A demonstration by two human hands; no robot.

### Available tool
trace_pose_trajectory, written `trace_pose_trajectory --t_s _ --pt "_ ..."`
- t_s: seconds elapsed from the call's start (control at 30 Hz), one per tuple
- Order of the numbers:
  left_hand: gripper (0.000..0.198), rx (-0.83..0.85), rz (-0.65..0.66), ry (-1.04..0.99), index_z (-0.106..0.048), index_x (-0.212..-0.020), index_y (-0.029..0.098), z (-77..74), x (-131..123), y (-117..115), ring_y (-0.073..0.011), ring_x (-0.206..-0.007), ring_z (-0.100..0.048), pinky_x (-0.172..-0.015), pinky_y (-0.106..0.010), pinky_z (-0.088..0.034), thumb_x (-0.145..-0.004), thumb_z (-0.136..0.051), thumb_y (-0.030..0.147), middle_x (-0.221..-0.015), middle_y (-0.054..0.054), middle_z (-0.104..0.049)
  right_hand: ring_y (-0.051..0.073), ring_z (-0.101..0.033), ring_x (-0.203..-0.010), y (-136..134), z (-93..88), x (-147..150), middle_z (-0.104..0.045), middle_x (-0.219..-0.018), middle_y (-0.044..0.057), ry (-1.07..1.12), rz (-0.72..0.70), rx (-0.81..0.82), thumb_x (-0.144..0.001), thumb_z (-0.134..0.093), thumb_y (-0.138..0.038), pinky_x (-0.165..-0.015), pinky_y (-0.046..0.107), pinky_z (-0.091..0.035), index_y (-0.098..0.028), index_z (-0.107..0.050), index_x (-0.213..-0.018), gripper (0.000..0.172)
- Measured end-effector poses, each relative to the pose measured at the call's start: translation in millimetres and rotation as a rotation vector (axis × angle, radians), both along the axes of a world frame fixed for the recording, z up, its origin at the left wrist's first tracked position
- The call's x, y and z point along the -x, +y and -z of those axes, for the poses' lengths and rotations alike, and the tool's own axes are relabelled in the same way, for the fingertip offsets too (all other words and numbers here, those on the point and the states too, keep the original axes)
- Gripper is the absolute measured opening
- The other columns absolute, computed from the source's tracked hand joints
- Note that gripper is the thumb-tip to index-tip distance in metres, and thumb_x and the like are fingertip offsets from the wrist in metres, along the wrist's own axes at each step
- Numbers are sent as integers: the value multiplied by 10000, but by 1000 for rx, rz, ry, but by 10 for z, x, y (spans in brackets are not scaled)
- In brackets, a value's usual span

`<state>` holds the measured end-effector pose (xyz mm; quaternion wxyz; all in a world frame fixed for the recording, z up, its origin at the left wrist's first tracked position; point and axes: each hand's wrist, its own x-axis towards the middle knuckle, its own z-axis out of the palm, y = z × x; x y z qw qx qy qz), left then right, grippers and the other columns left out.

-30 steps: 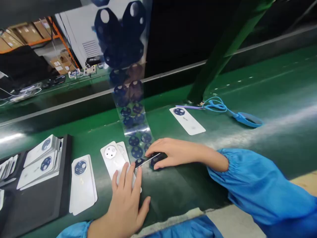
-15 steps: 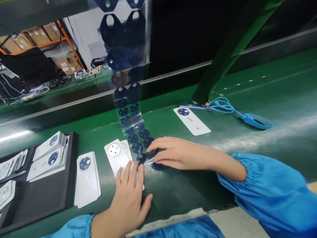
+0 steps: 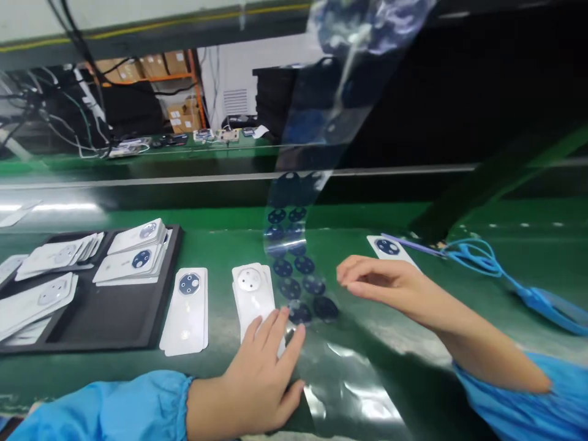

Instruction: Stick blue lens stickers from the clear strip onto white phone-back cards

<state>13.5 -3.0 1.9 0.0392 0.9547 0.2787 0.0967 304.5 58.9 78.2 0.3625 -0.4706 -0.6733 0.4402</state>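
My left hand (image 3: 257, 383) lies with fingers spread. Its fingertips rest at the lower end of a stack of white phone back covers (image 3: 250, 300) and at the edge of a clear film strip (image 3: 349, 392). Dark blue round camera stickers (image 3: 290, 288) sit in two columns on the strip, which rises away from me. Right of it my right hand (image 3: 386, 278) is raised above the table, fingers bent and pressed together; what they hold, if anything, is hidden. Behind this hand lies a white cover with a blue camera sticker (image 3: 387, 247), partly covered.
Two stacked covers (image 3: 185, 318) lie left of my left hand, the top one with a blue sticker. Further left, a black tray (image 3: 110, 318) holds several covers. Lilac tweezers (image 3: 413, 245) and a coiled blue cord with a strap (image 3: 478, 257) lie at the right.
My right hand has lifted off the stickers at the strip's near end and moved right. My left hand stays by the covers and strip. The view has turned left.
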Motion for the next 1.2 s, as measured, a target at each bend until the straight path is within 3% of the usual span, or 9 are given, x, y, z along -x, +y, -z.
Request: trace_pose_trajectory --t_s 0.1,0.23,0.3,0.37,0.57,0.77,0.97,1.2 --pt "734 -24 33 -63 -328 -1552 66 16 39 -1 -454 -1493 -292 -1129 -574 -354 -923 -559 365 -1609 -315 -267 223 -662 -820 193 57 321 -745 -890 78 5 86 169 -781 -823 -513 -755 345 -520 -203 -787 -834 316" --pt "688 -61 -146 -83 -347 -1555 110 96 62 15 -465 -1522 -203 -1168 -678 -218 -977 -485 456 -1621 -275 -280 159 -604 -646 460 203 867 -712 -714 22 194 40 396 -641 -906 -436 -633 296 -482 -156 -752 -1004 484" --pt "678 -31 -181 -57 -369 -1540 99 132 57 25 -461 -1517 -224 -1183 -663 -207 -987 -470 478 -1601 -280 -319 132 -555 -573 560 327 1067 -662 -628 -24 250 35 429 -616 -916 -409 -574 267 -442 -142 -700 -1084 581" --pt "682 2 -167 -30 -371 -1537 98 148 54 37 -462 -1512 -235 -1186 -649 -217 -993 -450 501 -1594 -280 -333 111 -511 -533 619 470 1179 -630 -613 -47 276 57 422 -647 -893 -436 -544 254 -413 -143 -664 -1076 568" --pt "731 -12 -100 37 -365 -1535 75 76 106 115 -485 -1487 -270 -1167 -619 -253 -999 -397 571 -1585 -274 -349 96 -518 -547 661 743 1120 -630 -660 -47 372 51 469 -728 -862 -430 -544 233 -405 -164 -636 -1026 460" --pt "702 -80 -88 62 -503 -1443 95 36 109 163 -441 -1321 -487 -1091 -566 -330 -996 -371 620 -1517 -233 -475 90 -540 -552 622 728 1046 -648 -704 -19 389 1 517 -727 -865 -369 -542 225 -441 -163 -648 -844 321" --pt "836 -183 -99 52 -536 -1425 109 93 81 168 -412 -1329 -440 -1083 -517 -352 -950 -316 760 -1478 -188 -520 116 -577 -590 585 716 1041 -653 -699 -8 343 -56 513 -745 -839 -366 -562 246 -493 -182 -649 -804 272" --pt "771 -92 -83 137 -460 -1489 83 28 69 136 -448 -1330 -450 -1102 -564 -340 -964 -411 646 -1500 -201 -488 114 -581 -562 621 694 1041 -651 -691 -10 292 -55 526 -777 -807 -385 -552 257 -507 -191 -652 -810 251"
